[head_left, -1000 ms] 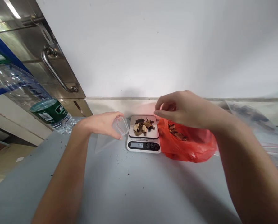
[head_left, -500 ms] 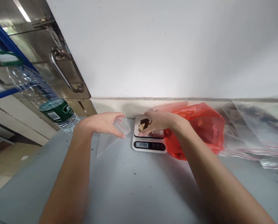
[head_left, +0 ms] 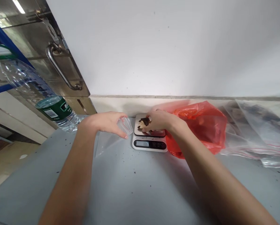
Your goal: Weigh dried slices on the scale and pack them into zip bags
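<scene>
A small white digital scale [head_left: 150, 145] stands by the wall, its display lit. Dark and pale dried pieces [head_left: 144, 123] lie on its plate, and the fingers of my right hand [head_left: 160, 120] close round them from the right. To the left of the scale, my left hand [head_left: 108, 124] holds a clear zip bag [head_left: 125, 125] by its mouth, which is spread between thumb and fingers and faces the scale. The rest of the bag hangs down onto the grey table.
A red plastic bag [head_left: 201, 128] sits right of the scale. Beyond it lie clear zip bags [head_left: 257, 134] with dark contents. A large water bottle [head_left: 53, 109] stands at the left, before a metal door handle [head_left: 60, 70]. Dark crumbs dot the grey table [head_left: 121, 187].
The fingers of my right hand have drawn together round the pieces and gathered them. My left hand still holds the bag mouth open. The view has shifted slightly.
</scene>
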The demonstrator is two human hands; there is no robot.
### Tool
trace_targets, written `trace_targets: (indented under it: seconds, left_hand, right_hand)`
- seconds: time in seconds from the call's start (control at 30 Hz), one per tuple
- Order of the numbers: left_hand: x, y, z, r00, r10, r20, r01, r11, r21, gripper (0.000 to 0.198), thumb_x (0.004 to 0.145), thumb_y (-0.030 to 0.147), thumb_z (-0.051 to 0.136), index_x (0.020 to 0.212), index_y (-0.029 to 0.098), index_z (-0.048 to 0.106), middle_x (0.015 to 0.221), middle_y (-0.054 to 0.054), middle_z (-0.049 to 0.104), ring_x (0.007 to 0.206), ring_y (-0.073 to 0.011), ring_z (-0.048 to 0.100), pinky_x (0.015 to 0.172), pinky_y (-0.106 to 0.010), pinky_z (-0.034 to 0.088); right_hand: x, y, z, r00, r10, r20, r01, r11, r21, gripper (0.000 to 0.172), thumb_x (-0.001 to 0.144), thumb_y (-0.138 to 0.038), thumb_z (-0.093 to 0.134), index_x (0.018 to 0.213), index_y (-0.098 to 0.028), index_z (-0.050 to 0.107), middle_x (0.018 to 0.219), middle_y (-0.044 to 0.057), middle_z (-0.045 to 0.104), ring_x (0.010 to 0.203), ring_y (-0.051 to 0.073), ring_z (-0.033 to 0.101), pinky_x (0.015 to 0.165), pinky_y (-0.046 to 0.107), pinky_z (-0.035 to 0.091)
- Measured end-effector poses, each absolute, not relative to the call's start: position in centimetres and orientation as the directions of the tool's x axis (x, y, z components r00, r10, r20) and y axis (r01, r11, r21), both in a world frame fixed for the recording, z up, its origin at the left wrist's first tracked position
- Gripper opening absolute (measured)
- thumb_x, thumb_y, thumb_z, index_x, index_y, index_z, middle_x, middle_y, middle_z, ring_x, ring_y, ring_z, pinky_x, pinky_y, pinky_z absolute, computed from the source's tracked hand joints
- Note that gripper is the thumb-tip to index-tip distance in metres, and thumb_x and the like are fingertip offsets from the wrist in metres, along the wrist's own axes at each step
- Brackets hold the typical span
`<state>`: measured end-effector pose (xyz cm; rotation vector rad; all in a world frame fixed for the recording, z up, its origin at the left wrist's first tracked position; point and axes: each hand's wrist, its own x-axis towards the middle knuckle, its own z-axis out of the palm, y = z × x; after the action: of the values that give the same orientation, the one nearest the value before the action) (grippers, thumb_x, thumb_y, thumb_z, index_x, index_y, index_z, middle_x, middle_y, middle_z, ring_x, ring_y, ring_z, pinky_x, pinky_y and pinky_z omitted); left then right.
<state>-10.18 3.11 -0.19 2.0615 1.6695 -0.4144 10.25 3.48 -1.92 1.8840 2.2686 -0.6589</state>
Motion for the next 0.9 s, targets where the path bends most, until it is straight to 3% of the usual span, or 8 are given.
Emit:
trace_targets:
  seconds: [0.17,0.3,0.43,0.73,0.9]
  left_hand:
    - [-9.7,3.2,-0.5,0.249,0.833,-0.495,0.968,-0.198,0.154,0.113,0.067,0.073,0.071,0.165,0.030,0.036,0.168,-0.008,0.046,0.147,-0.0385,0.050,0.116,-0.041,0.044]
    - [-9.5,3.4,-0.8,0.288,0.826,-0.485,0.957,-0.229,0.178,0.109,0.068,0.071,0.072,0.163,0.030,0.039,0.167,-0.009,0.048,0.146,-0.0395,0.051,0.115,-0.043,0.045]
    - [-9.4,3.6,-1.1,0.340,0.813,-0.473,0.938,-0.258,0.232,0.112,0.067,0.070,0.071,0.163,0.022,0.040,0.167,-0.013,0.047,0.147,-0.0406,0.049,0.116,-0.044,0.044]
    - [-9.0,3.6,-1.5,0.406,0.822,-0.400,0.904,-0.296,0.310,0.110,0.066,0.071,0.075,0.160,0.023,0.044,0.168,-0.014,0.044,0.151,-0.0415,0.045,0.118,-0.046,0.042]
    - [-9.1,3.5,-1.4,0.455,0.835,-0.311,0.867,-0.335,0.368,0.103,0.069,0.067,0.079,0.159,0.029,0.046,0.164,-0.012,0.051,0.145,-0.0410,0.052,0.110,-0.046,0.048]
  right_hand:
    - [10.3,3.4,-2.0,-0.222,0.906,-0.360,0.947,0.112,-0.302,0.004,0.075,-0.020,0.074,0.077,-0.022,0.074,0.092,0.009,0.078,0.077,0.023,0.070,0.054,0.028,0.047]
    - [10.6,3.5,-2.3,-0.229,0.898,-0.376,0.937,0.100,-0.333,0.011,0.073,-0.010,0.068,0.072,-0.020,0.073,0.066,0.005,0.070,0.063,0.019,0.065,0.050,0.026,0.043]
    - [11.0,3.8,-2.5,-0.200,0.903,-0.379,0.936,0.062,-0.345,0.018,0.073,-0.004,0.065,0.081,-0.017,0.074,0.053,0.001,0.060,0.051,0.016,0.057,0.047,0.026,0.040]
    - [12.7,4.2,-2.4,-0.224,0.920,-0.322,0.881,0.050,-0.471,0.033,0.076,0.003,0.062,0.100,-0.015,0.076,0.065,0.000,0.066,0.058,0.013,0.057,0.052,0.024,0.041]
    - [13.2,3.9,-1.5,-0.279,0.939,-0.203,0.805,0.114,-0.582,0.022,0.080,-0.004,0.067,0.094,-0.020,0.075,0.077,0.000,0.071,0.062,0.012,0.057,0.056,0.026,0.041]
